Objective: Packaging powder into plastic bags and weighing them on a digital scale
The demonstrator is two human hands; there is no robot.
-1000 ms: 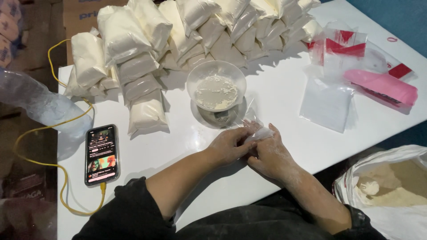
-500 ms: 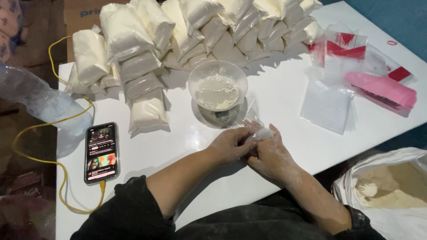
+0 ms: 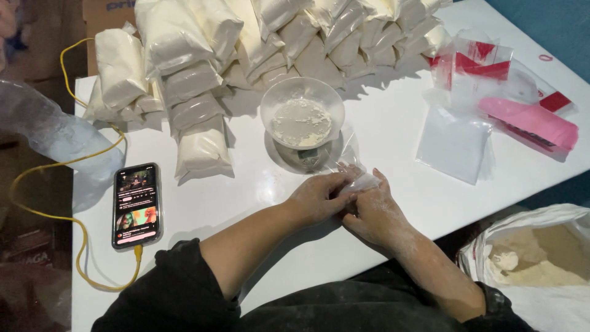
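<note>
My left hand (image 3: 319,198) and my right hand (image 3: 376,212) meet on the white table (image 3: 246,203), both pinching a small clear plastic bag (image 3: 356,175) between their fingertips. The bag's loose top sticks up toward a clear bowl (image 3: 302,114) of pale flour. That bowl stands on a small scale (image 3: 304,157) just beyond my hands. Flour dusts my right wrist.
Several filled flour packets (image 3: 196,110) are stacked along the table's far side. A phone (image 3: 136,204) on a yellow cable (image 3: 55,215) lies left. Empty clear bags (image 3: 452,141) and a pink-and-red pack (image 3: 528,120) lie right. An open flour sack (image 3: 541,258) sits low right.
My hands stay in the same spot, with only small finger movements on the bag. Nothing else has shifted.
</note>
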